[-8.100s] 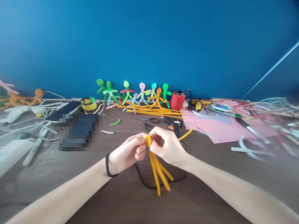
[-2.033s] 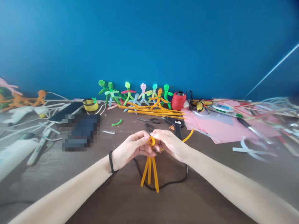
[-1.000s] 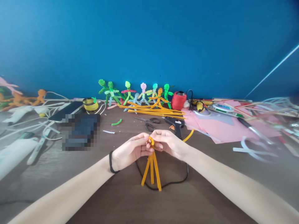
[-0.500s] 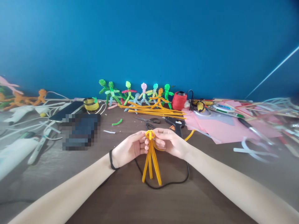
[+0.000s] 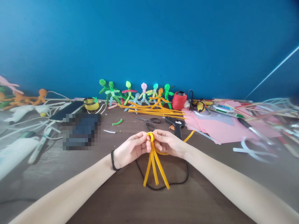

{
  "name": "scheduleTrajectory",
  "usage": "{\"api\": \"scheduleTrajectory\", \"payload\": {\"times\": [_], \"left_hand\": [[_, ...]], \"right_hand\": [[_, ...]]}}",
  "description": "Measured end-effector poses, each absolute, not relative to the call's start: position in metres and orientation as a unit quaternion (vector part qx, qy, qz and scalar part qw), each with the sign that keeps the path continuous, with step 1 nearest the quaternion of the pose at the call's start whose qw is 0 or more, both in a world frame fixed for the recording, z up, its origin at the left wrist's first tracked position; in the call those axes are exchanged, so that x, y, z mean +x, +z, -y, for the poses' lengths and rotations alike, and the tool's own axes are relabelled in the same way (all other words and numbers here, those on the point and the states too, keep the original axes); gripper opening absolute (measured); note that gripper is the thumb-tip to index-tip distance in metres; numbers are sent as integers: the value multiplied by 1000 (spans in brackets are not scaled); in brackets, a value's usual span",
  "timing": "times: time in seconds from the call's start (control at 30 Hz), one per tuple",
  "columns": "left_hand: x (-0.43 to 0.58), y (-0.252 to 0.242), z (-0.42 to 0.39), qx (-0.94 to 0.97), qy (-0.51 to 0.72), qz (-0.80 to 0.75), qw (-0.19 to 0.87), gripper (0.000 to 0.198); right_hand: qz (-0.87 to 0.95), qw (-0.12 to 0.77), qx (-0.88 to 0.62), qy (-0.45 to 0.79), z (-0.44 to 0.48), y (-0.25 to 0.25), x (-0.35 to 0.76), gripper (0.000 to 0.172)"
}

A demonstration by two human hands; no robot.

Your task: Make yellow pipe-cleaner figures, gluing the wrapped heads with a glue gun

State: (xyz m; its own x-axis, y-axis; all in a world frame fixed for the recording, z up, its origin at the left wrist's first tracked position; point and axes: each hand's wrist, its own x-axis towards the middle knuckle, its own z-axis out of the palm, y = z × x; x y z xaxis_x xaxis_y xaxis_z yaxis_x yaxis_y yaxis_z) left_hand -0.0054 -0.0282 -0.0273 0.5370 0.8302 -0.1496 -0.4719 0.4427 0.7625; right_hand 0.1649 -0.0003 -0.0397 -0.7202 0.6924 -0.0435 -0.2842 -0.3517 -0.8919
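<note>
Two bare forearms (image 5: 74,186) slant up from the bottom corners to meet in the middle of what I see from far away. The left hand (image 5: 134,144), with a thin black band (image 5: 113,160) on its wrist, pinches one side of a bunch of fuzzy yellow craft stems (image 5: 153,157) with a round loop on top. The right hand (image 5: 170,143) pinches the other side. I see bent fingers on both, closed on the bunch near its loop. It sits between them over the dark brown table (image 5: 149,208), its legs spreading down across a thin black cord (image 5: 177,183). One long yellow stem (image 5: 189,135) pokes out past the right hand, near a black glue gun (image 5: 178,126).
</note>
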Motion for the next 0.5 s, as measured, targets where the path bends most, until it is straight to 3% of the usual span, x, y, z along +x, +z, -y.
{"api": "scheduleTrajectory", "payload": {"times": [0.5], "left_hand": [[-5, -26, 30, 348, 397, -237, 815, 9]], "right_hand": [[416, 318, -167, 836, 2, -46, 163, 23]]}}
